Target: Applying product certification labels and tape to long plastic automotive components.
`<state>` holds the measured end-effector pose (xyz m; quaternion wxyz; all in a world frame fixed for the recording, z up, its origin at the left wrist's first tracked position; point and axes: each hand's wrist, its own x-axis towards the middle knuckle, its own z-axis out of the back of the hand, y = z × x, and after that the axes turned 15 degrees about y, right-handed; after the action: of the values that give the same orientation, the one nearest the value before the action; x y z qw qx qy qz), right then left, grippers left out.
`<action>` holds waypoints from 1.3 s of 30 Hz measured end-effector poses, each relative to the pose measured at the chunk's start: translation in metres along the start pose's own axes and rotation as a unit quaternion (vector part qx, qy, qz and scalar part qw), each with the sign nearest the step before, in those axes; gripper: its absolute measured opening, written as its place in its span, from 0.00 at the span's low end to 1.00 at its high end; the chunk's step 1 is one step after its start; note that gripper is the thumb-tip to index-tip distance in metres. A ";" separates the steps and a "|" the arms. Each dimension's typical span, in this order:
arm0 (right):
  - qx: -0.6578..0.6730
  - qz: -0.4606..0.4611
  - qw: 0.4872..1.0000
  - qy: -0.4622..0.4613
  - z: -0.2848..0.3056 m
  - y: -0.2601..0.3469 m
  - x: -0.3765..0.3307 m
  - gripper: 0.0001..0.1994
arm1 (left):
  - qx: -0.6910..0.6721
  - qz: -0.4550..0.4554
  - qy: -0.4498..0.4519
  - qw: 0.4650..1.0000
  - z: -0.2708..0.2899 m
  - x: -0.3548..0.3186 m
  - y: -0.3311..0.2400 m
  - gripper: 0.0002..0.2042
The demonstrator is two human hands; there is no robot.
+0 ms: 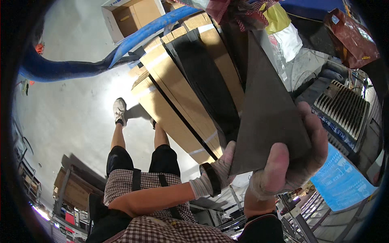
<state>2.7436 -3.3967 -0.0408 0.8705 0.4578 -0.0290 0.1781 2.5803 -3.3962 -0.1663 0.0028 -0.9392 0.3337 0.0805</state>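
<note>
A flat, dark grey-brown sheet [267, 109] stands up in front of me, wide near my hands and narrow toward the top. My right hand [300, 162], in a pale glove with stained fingertips, grips its lower right corner, thumb on the near face and fingers behind its edge. At the lower left edge, my left hand [216, 172] pinches the sheet; its other fingers are hidden. It wears a pale glove and a black wristband [212, 180]. Beyond the sheet lie long cardboard-covered stacks [174, 97] with a black strip [208, 77] draped over them.
A blue tube [152, 30] curves above the stacks, near an open carton [133, 20]. To the right are a finned motor [342, 103], a light blue bag [340, 178] and a reddish-brown package [352, 38]. Brown cartons [73, 188] stand on a rack at lower left.
</note>
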 end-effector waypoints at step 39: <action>-0.239 -0.157 0.952 -0.108 0.127 0.019 -0.053 0.13 | 0.751 0.313 -0.003 0.582 0.027 -0.175 -0.155 0.35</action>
<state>2.7021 -3.5042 0.0368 0.9632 0.2513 -0.0926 -0.0235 2.5398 -3.1646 -0.1734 0.6826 -0.4394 0.5487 -0.1996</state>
